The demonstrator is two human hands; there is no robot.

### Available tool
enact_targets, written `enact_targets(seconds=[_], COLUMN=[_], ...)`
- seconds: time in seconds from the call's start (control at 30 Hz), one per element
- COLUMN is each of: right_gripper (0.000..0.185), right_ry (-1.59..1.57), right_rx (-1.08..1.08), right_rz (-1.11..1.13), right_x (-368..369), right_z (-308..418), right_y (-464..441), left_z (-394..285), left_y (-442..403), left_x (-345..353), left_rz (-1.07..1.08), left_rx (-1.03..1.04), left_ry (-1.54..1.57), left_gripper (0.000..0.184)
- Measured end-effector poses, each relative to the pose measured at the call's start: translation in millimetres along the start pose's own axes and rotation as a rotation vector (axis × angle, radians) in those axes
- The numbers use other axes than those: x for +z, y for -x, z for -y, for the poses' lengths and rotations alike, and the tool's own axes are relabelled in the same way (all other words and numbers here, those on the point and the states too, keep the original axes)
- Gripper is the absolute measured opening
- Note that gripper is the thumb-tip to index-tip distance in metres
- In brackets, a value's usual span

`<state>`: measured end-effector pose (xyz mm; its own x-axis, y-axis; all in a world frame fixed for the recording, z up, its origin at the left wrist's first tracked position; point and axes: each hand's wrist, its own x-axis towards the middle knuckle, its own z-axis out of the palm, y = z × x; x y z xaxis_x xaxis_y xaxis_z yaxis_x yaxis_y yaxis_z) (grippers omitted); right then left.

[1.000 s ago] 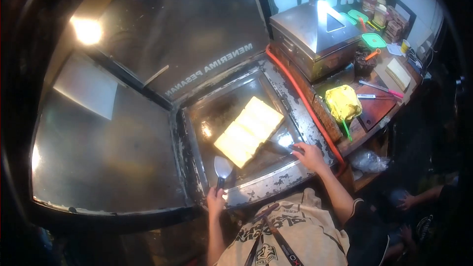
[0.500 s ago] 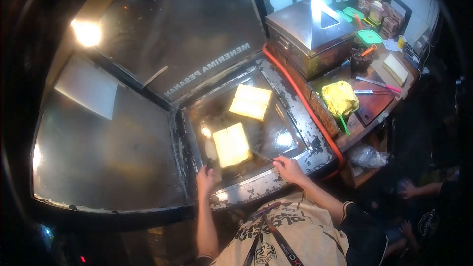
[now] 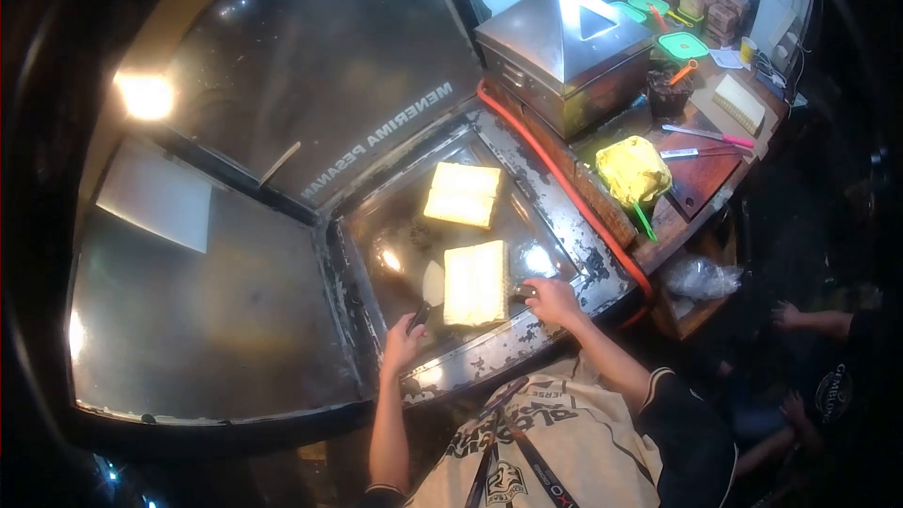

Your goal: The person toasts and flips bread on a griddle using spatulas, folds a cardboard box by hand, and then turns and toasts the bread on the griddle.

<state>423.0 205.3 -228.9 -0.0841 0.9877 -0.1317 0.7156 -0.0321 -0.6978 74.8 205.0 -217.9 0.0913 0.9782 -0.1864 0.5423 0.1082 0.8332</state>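
Left hand (image 3: 402,343): grip closed round the spatula (image 3: 432,287) handle, blade just beside the near bread's (image 3: 475,282) left edge. Right hand (image 3: 553,302): grip pinching a second tool (image 3: 523,291) at that bread's right edge, tip unclear. Near bread flat on the griddle (image 3: 517,240); far bread (image 3: 462,195) there too, apart.

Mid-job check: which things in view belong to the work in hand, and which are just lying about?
In the job:
near bread slab
far bread slab
griddle
spatula, in the left hand
dark-handled tool, in the right hand

Apparently just lying about:
spiral notebook
pink-handled knife
pyramid-lidded metal box
clear plastic bag
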Motion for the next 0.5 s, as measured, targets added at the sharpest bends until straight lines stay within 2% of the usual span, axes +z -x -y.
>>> enact_targets(seconds=[0.03,0.17,0.3,0.37,0.43,0.5], right_gripper=[0.035,0.039,0.038,0.038,0.038,0.037], right_ry=[-0.008,-0.218,-0.252,-0.238,-0.106,-0.048], right_rx=[-0.025,-0.035,-0.140,-0.146,-0.153,-0.105], right_rz=[-0.086,-0.071,-0.012,0.042,0.085,0.113], right_x=[2,-7,8,34,35,26], right_z=[2,-2,27,32,47,54], right_y=[-3,-5,-25,-41,-46,-44], left_z=[2,17,18,23,20,7], left_y=[-2,1,6,5,4,9], left_x=[0,-9,-26,-38,-45,-52], left_rz=[0.003,-0.007,-0.052,-0.076,-0.122,-0.144], left_rx=[-0.007,-0.064,-0.151,-0.124,-0.149,-0.077], left_ry=[-0.006,0.022,0.086,-0.030,-0.150,-0.286], left_gripper=[0.030,0.028,0.028,0.029,0.032,0.032])
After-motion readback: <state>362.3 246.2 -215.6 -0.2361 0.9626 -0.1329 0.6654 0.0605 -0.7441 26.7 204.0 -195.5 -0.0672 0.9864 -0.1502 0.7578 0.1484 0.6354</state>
